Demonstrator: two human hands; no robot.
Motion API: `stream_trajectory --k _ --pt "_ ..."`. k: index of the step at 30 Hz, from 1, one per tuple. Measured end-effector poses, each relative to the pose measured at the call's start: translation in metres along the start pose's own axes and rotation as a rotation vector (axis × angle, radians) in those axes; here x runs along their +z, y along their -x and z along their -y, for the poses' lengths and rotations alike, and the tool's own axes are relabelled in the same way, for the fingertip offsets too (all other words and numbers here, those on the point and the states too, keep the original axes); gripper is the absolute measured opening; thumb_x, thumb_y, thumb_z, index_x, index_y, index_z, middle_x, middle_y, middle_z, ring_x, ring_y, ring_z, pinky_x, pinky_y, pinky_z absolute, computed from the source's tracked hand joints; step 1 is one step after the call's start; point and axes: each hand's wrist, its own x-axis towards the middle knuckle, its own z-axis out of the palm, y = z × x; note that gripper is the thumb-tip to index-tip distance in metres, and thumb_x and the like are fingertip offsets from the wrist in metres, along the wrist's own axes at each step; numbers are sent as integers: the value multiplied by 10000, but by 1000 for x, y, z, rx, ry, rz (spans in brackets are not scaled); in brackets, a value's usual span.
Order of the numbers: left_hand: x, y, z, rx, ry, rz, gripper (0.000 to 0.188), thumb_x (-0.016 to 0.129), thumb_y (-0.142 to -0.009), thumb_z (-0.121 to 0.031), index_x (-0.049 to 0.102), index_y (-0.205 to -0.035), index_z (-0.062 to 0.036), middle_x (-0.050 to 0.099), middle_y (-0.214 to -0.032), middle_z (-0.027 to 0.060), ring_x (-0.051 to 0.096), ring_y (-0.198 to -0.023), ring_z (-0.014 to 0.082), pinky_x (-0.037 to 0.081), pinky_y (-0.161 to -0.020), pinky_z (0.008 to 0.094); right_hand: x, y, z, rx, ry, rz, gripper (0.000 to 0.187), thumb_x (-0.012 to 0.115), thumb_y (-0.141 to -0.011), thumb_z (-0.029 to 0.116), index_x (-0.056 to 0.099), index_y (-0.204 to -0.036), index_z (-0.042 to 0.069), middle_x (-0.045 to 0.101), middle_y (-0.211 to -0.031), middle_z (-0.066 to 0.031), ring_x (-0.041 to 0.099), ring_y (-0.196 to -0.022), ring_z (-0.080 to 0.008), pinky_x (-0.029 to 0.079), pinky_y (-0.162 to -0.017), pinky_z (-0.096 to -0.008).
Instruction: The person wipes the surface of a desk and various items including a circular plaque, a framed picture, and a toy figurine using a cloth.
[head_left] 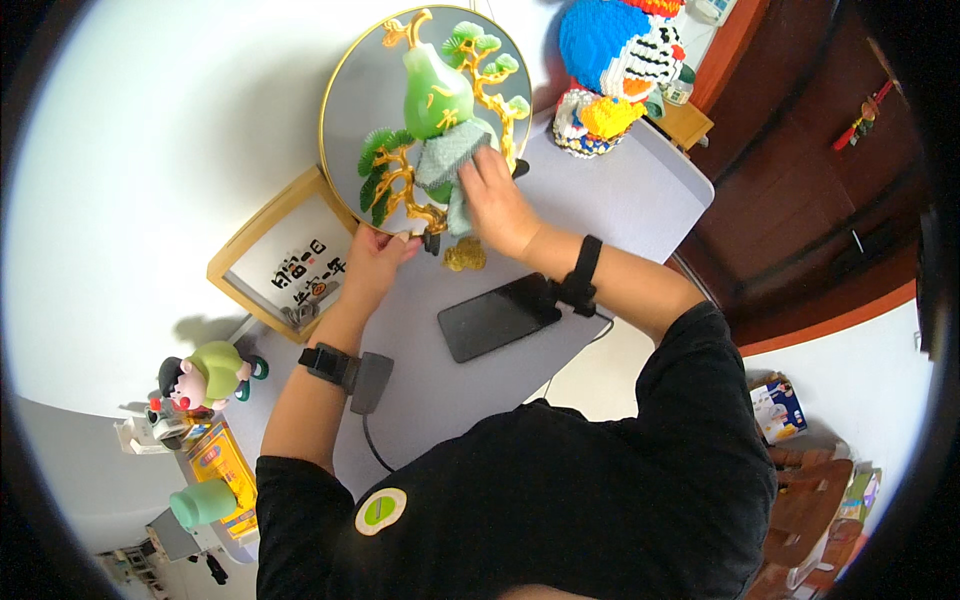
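A round grey decorative disc point(352, 100) with a gold rim stands upright on the table. It carries a green gourd point(436, 92) and gold pine branches with green foliage point(380, 165). My right hand point(497, 205) is closed on a grey-green cloth point(450, 157), which presses against the lower part of the gourd and hides some of it. At the disc's lower left edge, my left hand point(378, 260) grips the rim between thumb and fingers. Just below the disc sits a small gold ornament point(464, 254), close to both hands.
A black phone point(500, 316) lies on the pale table point(420, 345) between my forearms. Left of the disc leans a wooden picture frame point(225, 268); beyond it are a pig figurine point(215, 374) and a mint-green jar point(202, 504). A building-block figure point(605, 50) stands at the right back.
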Motion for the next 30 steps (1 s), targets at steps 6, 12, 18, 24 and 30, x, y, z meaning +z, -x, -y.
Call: stream_trajectory --k 6,12,18,24,30 --pt "8 6 -9 -104 33 -28 401 472 -902 -84 307 -1263 -25 471 -1165 155 586 -957 250 527 -826 361 -48 -6 -27 9 -72 -164 315 487 -656 -62 475 -967 -10 491 -957 -199 481 -906 -393 412 -804 -431" --pt "8 -3 -7 -128 77 -19 458 431 -924 -94 235 -1339 -86 433 -1219 149 553 -1012 285 524 -836 399 -89 48 -60 237 0 -39 228 491 -713 12 532 -938 2 515 -951 -171 513 -890 -354 429 -785 -417" --pt "4 -13 4 -108 51 -13 438 430 -925 -91 261 -1329 -79 440 -1234 143 568 -995 278 523 -833 384 -105 78 -41 533 160 291 419 517 -842 395 655 -741 12 599 -883 -138 587 -750 -309 474 -668 -390" --pt "-1 -11 11 -78 66 -28 436 514 -909 -184 326 -1264 -14 501 -1159 171 583 -961 261 519 -825 361 -77 61 -30 339 244 562 281 610 -782 347 663 -783 71 639 -906 -141 597 -758 -304 481 -662 -414" --pt "-12 10 20 -200 -63 21 438 573 -881 -252 399 -1194 1 582 -1022 159 601 -908 222 516 -767 329 -33 33 5 -73 81 723 268 652 -743 284 639 -918 80 604 -897 -112 606 -807 -311 503 -691 -406"
